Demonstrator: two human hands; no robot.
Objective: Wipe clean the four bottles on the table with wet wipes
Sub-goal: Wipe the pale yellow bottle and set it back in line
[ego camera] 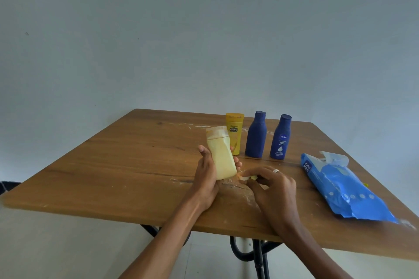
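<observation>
At frame centre, the left hand (207,174) grips a pale yellow bottle (221,154) tilted above the table (127,161); the right hand (271,186) pinches a wet wipe (248,177) at its base. Behind stand 1 yellow bottle (234,133) and 2 blue bottles (256,135); a wipes pack (340,186) lies at right.

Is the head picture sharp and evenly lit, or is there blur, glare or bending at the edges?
Head view: soft, even light with faint shadows and no strong glare; the table edges bow from the wide lens; the wipe in the right hand is blurred, the pack slightly soft.
</observation>
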